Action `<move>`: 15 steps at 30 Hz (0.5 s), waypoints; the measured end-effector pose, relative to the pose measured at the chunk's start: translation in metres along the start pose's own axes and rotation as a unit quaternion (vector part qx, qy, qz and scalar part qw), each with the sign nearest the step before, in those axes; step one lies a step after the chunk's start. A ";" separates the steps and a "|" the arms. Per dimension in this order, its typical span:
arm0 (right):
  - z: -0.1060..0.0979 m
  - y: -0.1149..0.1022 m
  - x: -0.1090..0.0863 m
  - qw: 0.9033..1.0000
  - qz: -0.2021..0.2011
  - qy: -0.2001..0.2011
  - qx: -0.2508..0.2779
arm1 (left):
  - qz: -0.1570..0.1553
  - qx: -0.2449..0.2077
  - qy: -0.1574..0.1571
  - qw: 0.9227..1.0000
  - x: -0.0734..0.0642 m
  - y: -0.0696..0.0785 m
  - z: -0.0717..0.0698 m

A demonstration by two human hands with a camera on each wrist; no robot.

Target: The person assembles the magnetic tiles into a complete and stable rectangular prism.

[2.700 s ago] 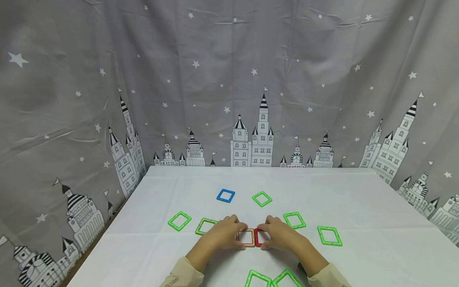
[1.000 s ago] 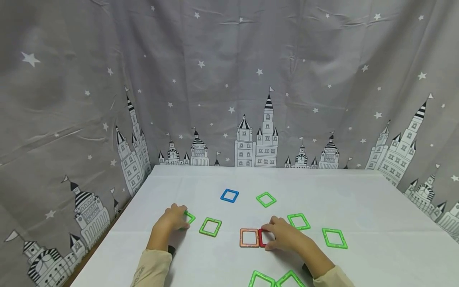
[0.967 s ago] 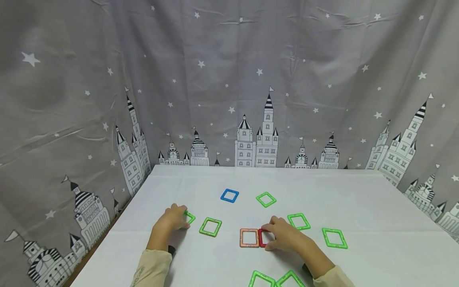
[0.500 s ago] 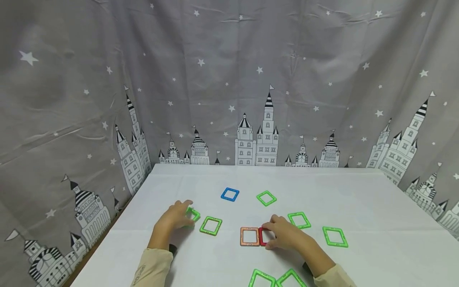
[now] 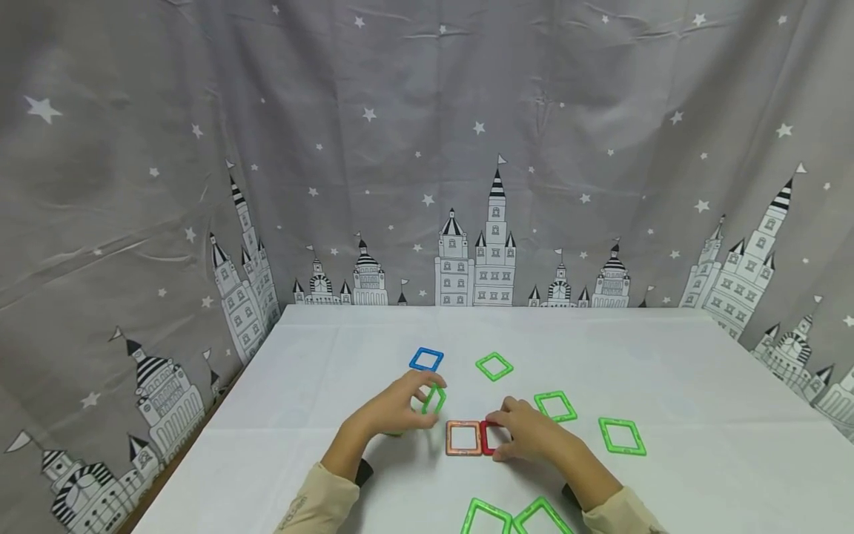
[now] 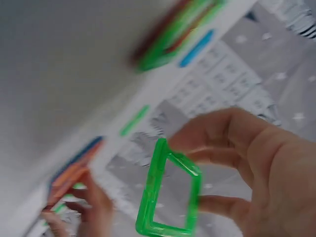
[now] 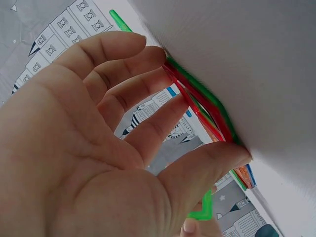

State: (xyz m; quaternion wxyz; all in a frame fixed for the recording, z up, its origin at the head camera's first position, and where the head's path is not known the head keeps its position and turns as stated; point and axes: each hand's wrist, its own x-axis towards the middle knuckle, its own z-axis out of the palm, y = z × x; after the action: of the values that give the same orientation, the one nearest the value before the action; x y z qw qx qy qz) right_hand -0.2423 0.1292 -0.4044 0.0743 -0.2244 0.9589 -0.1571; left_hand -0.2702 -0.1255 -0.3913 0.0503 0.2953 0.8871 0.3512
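Off the table, my left hand [image 5: 399, 406] pinches a green magnetic square tile [image 6: 152, 187] between thumb and fingers; it is an open frame, tilted steeply. My right hand [image 5: 534, 436] grips a red square tile [image 5: 485, 439] lying on the table, thumb at the near edge and fingers at the far edge. Directly left of the red one, touching it, lies an orange square tile [image 5: 449, 439]. In the right wrist view a green layer shows beneath the red tile [image 7: 213, 109]. Another green tile [image 5: 394, 434] is mostly hidden under my left hand.
On the white table [image 5: 700, 378] lie a blue tile [image 5: 427, 350] and a green tile [image 5: 508, 366] farther back. Two green tiles, one [image 5: 572, 415] beside my right hand, sit to the right. Two more, one of them [image 5: 470, 515], touch at the near edge. A grey curtain [image 5: 373, 59] hangs behind.
My left hand let go of the orange tile, took hold of the far-left green tile, lifted it and carried it right, near the orange tile. My right hand stays on the red tile.
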 end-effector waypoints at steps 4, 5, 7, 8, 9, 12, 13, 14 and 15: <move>0.001 0.001 0.001 1.000 -0.009 0.004 -0.004 | 0.019 -0.036 -0.015 0.999 0.005 0.006 0.013; 0.001 0.001 0.001 1.000 -0.011 0.003 -0.006 | 0.017 -0.043 -0.019 0.999 0.006 0.006 0.015; 0.001 0.001 0.001 1.000 -0.012 0.003 -0.008 | 0.012 -0.050 -0.030 0.998 0.006 0.008 0.017; 0.002 0.001 0.002 1.000 -0.011 0.002 -0.008 | 0.011 -0.052 -0.036 0.998 0.006 0.008 0.018; 0.001 0.001 0.002 1.000 -0.011 0.002 -0.010 | 0.008 -0.051 -0.043 0.998 0.006 0.009 0.018; 0.000 0.001 0.002 1.000 -0.005 0.000 -0.011 | -0.001 -0.034 -0.061 0.998 0.007 0.011 0.020; 0.000 0.001 0.001 1.000 -0.003 0.000 -0.012 | -0.002 -0.030 -0.063 0.998 0.007 0.012 0.021; 0.000 0.000 0.001 1.000 -0.002 0.000 -0.012 | -0.004 -0.024 -0.063 0.998 0.007 0.013 0.022; -0.001 0.000 0.001 1.000 -0.003 0.000 -0.014 | -0.006 -0.020 -0.062 0.998 0.007 0.013 0.022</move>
State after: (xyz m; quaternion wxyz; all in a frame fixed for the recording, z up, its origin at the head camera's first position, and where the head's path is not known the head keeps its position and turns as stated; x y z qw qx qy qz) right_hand -0.2436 0.1292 -0.4038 0.0702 -0.2282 0.9604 -0.1438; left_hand -0.2629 -0.1007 -0.3987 0.1131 0.3105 0.8767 0.3496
